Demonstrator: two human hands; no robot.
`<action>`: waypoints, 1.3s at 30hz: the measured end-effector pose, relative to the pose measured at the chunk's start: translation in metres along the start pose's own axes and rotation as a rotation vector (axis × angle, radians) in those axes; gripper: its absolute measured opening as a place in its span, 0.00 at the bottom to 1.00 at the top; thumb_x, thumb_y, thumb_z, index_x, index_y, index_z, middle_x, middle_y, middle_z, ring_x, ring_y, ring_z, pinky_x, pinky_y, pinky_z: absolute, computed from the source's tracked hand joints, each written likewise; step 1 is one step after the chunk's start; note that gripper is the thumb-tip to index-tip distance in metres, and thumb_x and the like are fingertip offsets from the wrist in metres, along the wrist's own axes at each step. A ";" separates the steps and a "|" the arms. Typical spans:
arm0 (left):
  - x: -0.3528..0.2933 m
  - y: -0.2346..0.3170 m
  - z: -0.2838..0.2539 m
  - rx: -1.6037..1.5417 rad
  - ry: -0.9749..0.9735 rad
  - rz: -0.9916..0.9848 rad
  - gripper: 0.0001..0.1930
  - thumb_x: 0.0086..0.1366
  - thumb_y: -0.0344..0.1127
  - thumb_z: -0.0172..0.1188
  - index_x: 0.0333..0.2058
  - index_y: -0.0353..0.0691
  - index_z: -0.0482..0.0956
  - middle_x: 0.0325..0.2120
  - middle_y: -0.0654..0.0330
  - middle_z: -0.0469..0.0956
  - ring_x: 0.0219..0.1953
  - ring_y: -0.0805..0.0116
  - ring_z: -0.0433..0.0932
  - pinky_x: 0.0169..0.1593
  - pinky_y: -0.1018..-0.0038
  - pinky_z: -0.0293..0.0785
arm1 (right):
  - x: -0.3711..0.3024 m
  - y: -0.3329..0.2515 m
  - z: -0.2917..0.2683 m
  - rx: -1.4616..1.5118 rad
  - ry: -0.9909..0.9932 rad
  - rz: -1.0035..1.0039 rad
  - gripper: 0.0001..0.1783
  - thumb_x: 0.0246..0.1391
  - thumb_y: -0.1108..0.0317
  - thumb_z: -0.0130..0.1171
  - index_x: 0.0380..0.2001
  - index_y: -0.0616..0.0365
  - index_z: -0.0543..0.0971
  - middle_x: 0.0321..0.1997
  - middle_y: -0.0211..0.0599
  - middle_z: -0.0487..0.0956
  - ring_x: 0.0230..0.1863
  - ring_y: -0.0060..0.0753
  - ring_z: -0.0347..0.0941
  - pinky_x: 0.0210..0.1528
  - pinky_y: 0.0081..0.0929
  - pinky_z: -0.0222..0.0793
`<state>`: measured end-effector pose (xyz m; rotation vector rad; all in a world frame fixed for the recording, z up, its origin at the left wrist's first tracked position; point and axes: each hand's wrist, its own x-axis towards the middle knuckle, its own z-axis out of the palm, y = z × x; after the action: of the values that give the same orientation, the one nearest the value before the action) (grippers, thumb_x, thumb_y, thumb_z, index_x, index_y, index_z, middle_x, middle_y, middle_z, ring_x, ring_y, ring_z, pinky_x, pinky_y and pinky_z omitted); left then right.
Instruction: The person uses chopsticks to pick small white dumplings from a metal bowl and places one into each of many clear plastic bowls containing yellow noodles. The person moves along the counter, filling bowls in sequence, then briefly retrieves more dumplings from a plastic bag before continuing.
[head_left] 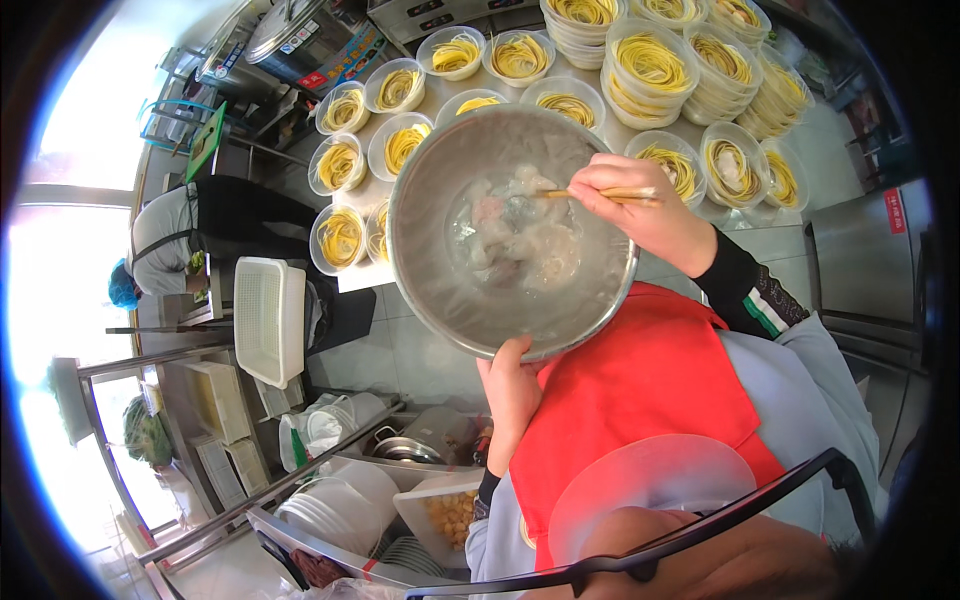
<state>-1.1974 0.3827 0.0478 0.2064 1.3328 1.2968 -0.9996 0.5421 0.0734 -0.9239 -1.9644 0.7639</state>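
At the far left a second person (165, 245) in a grey top, dark apron and blue hair cover bends over a counter. Just right of them lies one white perforated plastic basket (268, 318), rectangular with a ribbed lip, and lower down sits a stack of smooth white plates (325, 510) beside one clear tub (445, 515) of pale round pieces.

Along the white tabletop (352, 272) stand clear, thin-walled plastic bowls (340, 238), each holding a coil of yellow noodles; I count roughly nine single ones on the near left and middle (some hide behind the big bowl, so the count is loose), with four or five tall stacks (650, 70) further right.

In the middle the left hand (510, 385) is closed on the rim of one large round steel bowl (430, 250), brushed and dull, held up over the tabletop's edge. Inside it lies a wet, glossy heap of pale pink and grey pieces (515, 235). The right hand (645, 210) is wrapped around a pair of light wooden chopsticks (590, 194), their tips in the mix.

A red apron (640, 400) covers the person's front.
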 end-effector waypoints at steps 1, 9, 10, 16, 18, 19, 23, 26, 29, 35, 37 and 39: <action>0.000 0.000 0.000 -0.010 0.002 -0.015 0.26 0.58 0.26 0.49 0.58 0.36 0.68 0.52 0.52 0.72 0.51 0.52 0.76 0.46 0.54 0.80 | 0.001 0.001 0.000 -0.006 -0.021 -0.010 0.09 0.62 0.67 0.59 0.37 0.62 0.80 0.30 0.37 0.75 0.29 0.36 0.71 0.31 0.29 0.66; 0.001 0.001 -0.002 -0.047 -0.013 0.039 0.19 0.61 0.22 0.50 0.51 0.31 0.67 0.49 0.48 0.71 0.47 0.51 0.78 0.46 0.52 0.83 | 0.011 0.006 0.001 0.108 0.193 -0.025 0.08 0.62 0.68 0.60 0.37 0.63 0.80 0.29 0.37 0.75 0.30 0.36 0.71 0.34 0.29 0.67; 0.002 0.000 -0.001 0.011 -0.015 0.092 0.18 0.61 0.22 0.50 0.51 0.30 0.67 0.48 0.48 0.71 0.47 0.51 0.78 0.47 0.52 0.83 | 0.010 0.006 0.000 0.131 0.213 -0.003 0.08 0.62 0.68 0.60 0.37 0.63 0.80 0.29 0.37 0.75 0.30 0.36 0.71 0.35 0.29 0.67; 0.004 0.004 0.000 -0.105 -0.010 -0.030 0.19 0.61 0.22 0.50 0.52 0.30 0.66 0.49 0.48 0.71 0.47 0.51 0.78 0.48 0.54 0.83 | 0.005 0.002 0.001 -0.042 0.040 0.122 0.08 0.62 0.68 0.60 0.36 0.62 0.80 0.29 0.38 0.76 0.31 0.41 0.73 0.35 0.31 0.68; 0.004 0.006 0.001 -0.097 -0.003 -0.037 0.20 0.61 0.22 0.50 0.53 0.31 0.65 0.49 0.48 0.71 0.47 0.51 0.78 0.48 0.54 0.82 | 0.004 0.002 0.004 -0.062 0.029 0.053 0.07 0.62 0.70 0.60 0.35 0.64 0.80 0.29 0.37 0.75 0.28 0.36 0.70 0.32 0.28 0.66; 0.004 0.006 0.001 -0.094 0.001 -0.040 0.20 0.61 0.22 0.50 0.53 0.31 0.64 0.49 0.48 0.70 0.47 0.51 0.78 0.48 0.54 0.82 | 0.003 0.002 0.005 -0.069 0.025 0.019 0.07 0.62 0.71 0.59 0.35 0.65 0.79 0.29 0.37 0.74 0.27 0.34 0.69 0.30 0.27 0.65; 0.005 0.008 0.003 -0.084 0.001 -0.051 0.22 0.61 0.23 0.50 0.55 0.32 0.62 0.49 0.48 0.70 0.46 0.51 0.78 0.49 0.54 0.82 | 0.002 0.002 0.005 -0.045 0.113 -0.023 0.07 0.61 0.71 0.60 0.35 0.65 0.79 0.29 0.37 0.74 0.27 0.34 0.69 0.31 0.27 0.65; 0.004 0.010 0.004 -0.099 -0.026 -0.036 0.22 0.61 0.23 0.50 0.55 0.32 0.63 0.49 0.48 0.71 0.47 0.51 0.78 0.49 0.54 0.82 | 0.002 0.001 0.002 0.021 0.059 0.082 0.07 0.61 0.71 0.60 0.36 0.65 0.79 0.29 0.37 0.74 0.28 0.34 0.69 0.31 0.27 0.65; 0.004 0.012 0.005 -0.067 -0.020 -0.038 0.21 0.60 0.22 0.50 0.54 0.32 0.65 0.49 0.48 0.71 0.47 0.50 0.78 0.50 0.54 0.82 | 0.003 0.001 0.000 -0.005 0.088 0.067 0.07 0.62 0.71 0.60 0.36 0.66 0.79 0.30 0.37 0.75 0.28 0.33 0.70 0.31 0.26 0.65; 0.004 0.009 0.006 -0.048 0.008 -0.020 0.26 0.58 0.26 0.48 0.57 0.34 0.68 0.51 0.51 0.72 0.50 0.53 0.77 0.49 0.53 0.80 | 0.002 0.002 0.001 -0.087 0.127 -0.023 0.07 0.62 0.71 0.60 0.37 0.65 0.80 0.30 0.38 0.75 0.29 0.34 0.72 0.32 0.25 0.67; 0.004 0.007 0.005 -0.019 0.016 -0.025 0.26 0.58 0.26 0.49 0.58 0.34 0.67 0.52 0.51 0.71 0.50 0.53 0.77 0.49 0.54 0.80 | 0.002 0.005 0.006 -0.105 0.126 -0.049 0.07 0.62 0.71 0.60 0.37 0.66 0.80 0.30 0.38 0.75 0.29 0.34 0.72 0.33 0.25 0.67; 0.005 0.005 0.003 0.006 0.021 -0.013 0.24 0.59 0.25 0.49 0.56 0.33 0.67 0.51 0.51 0.72 0.50 0.54 0.77 0.49 0.57 0.80 | 0.004 0.009 0.014 -0.095 0.176 -0.085 0.08 0.62 0.70 0.60 0.38 0.66 0.80 0.31 0.37 0.76 0.29 0.32 0.73 0.32 0.24 0.68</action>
<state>-1.1988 0.3897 0.0495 0.1878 1.3537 1.2875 -1.0097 0.5478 0.0614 -0.9254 -1.8848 0.5266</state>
